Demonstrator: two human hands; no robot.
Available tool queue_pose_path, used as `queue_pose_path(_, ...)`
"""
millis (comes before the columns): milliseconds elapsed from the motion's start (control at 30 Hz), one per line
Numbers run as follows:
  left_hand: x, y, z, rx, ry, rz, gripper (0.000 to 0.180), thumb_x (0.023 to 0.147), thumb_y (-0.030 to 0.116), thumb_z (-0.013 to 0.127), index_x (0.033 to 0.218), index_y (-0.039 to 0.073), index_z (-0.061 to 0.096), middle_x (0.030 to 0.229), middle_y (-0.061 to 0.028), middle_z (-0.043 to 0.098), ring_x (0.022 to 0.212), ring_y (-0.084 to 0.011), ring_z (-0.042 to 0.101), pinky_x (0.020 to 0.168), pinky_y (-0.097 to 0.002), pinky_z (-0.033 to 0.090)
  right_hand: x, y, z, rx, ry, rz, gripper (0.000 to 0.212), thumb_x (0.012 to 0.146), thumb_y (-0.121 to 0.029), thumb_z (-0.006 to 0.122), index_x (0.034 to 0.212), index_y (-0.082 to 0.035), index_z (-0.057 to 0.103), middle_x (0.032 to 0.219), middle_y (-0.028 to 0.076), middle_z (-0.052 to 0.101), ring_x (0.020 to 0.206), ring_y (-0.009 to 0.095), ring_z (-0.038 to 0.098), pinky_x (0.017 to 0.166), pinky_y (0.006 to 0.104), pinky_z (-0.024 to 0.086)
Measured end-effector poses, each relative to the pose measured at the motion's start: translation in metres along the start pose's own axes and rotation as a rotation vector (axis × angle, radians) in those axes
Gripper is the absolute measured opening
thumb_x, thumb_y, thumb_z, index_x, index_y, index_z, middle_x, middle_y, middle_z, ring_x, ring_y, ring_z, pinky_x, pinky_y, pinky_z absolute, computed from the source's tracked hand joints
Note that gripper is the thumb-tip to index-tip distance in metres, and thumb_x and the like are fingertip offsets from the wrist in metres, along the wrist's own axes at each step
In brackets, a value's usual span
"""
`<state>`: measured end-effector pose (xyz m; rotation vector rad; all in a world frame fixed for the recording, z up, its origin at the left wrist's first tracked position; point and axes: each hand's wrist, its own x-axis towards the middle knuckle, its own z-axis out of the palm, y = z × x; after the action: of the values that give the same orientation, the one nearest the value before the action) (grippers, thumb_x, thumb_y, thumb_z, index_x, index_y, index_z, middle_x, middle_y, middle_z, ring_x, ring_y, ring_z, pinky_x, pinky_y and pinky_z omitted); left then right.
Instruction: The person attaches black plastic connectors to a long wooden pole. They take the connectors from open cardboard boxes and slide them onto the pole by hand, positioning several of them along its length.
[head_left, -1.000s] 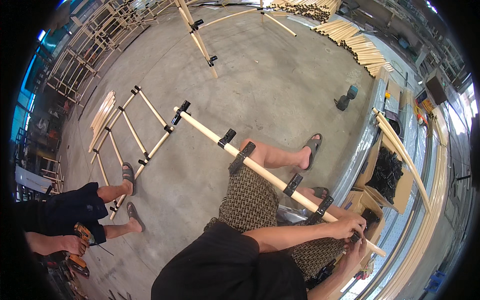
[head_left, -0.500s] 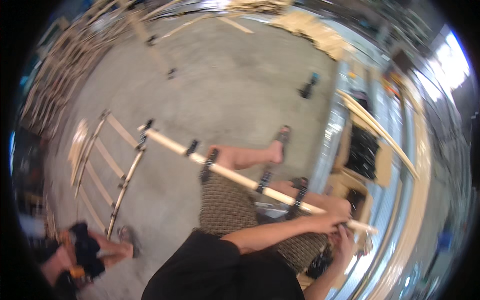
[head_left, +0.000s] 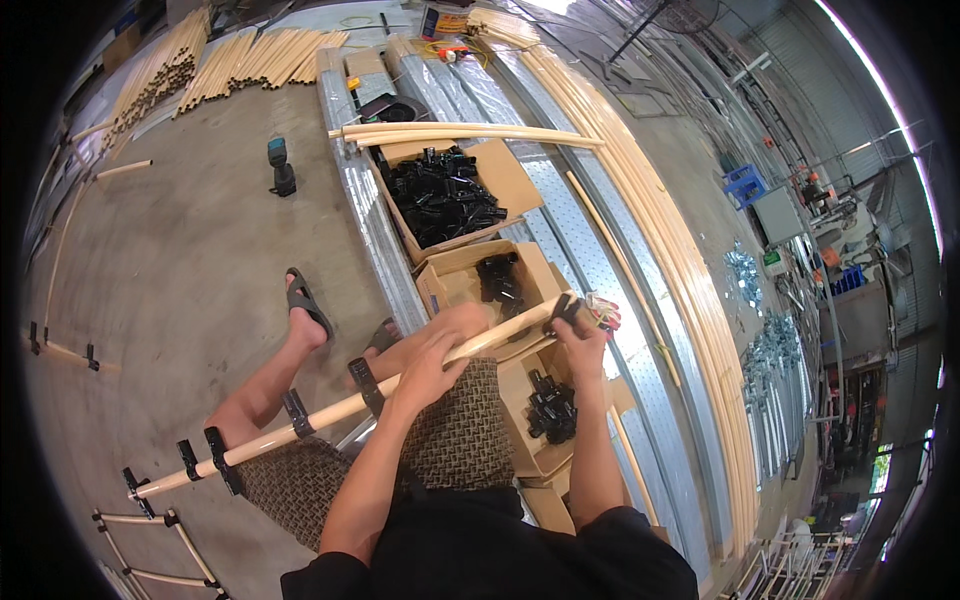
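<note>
A long cream-coloured pipe (head_left: 335, 411) lies slantwise across my lap, its right end raised over the cardboard boxes. Several black pipe connectors (head_left: 366, 386) sit spaced along it, most toward the left. My left hand (head_left: 428, 374) is closed around the pipe between the middle and the right end. At that right end, my right hand (head_left: 582, 345) grips a black connector (head_left: 563, 312) with thumb and fingers. The connector is against the pipe; whether it fully encloses it is partly hidden by my fingers.
Open cardboard boxes (head_left: 432, 290) of black connectors stand beside my right knee. Metal channels (head_left: 640, 345) and long cream pipes (head_left: 690, 330) run along the right. A teal-and-black power drill (head_left: 281, 168) stands on the floor. An assembled pipe frame (head_left: 140, 519) lies lower left.
My view has swung right, bringing the boxes toward the middle. My hands, close together before, are now apart: the left farther back along the pipe, the right at its end.
</note>
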<state>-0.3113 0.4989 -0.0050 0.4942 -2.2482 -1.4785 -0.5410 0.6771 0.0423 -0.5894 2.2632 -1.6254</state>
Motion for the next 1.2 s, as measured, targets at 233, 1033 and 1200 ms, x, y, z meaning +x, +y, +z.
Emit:
queue_pose_path(233,0.004,0.012,0.003,-0.123,0.117,-0.051,0.031,0.09,0.017,0.071,0.112,-0.004,0.066,0.111,-0.0193,0.069,0.105,-0.0325,0.067,0.091,-0.0389,0.053,0.022,0.009,-0.024,0.261,0.105,0.119,0.025,0.094,-0.017,0.067,0.109,0.002,0.071,0.097,0.009,0.074,0.086,0.016,0.07,0.076,0.029,0.055)
queue_pose_path(1033,0.041,0.024,0.045,-0.384,0.254,-0.367,0.019,0.091,0.009,0.065,0.101,-0.005,0.074,0.082,-0.0097,0.074,0.074,-0.0119,0.066,0.065,-0.0299,0.051,-0.052,-0.032,0.086,-0.055,-0.125,-0.268,0.034,0.087,-0.002,0.076,0.118,0.007,0.064,0.099,0.008,0.073,0.091,0.012,0.067,0.084,0.0293,0.054)
queue_pose_path(1200,0.042,0.013,0.045,-0.401,0.259,-0.373,0.02,0.09,0.01,0.066,0.099,-0.006,0.074,0.08,-0.0119,0.074,0.073,-0.0132,0.066,0.064,-0.031,0.051,-0.054,-0.042,0.088,-0.152,-0.144,-0.266,0.034,0.085,-0.008,0.078,0.115,0.005,0.068,0.099,0.013,0.075,0.094,0.014,0.069,0.084,0.0301,0.053)
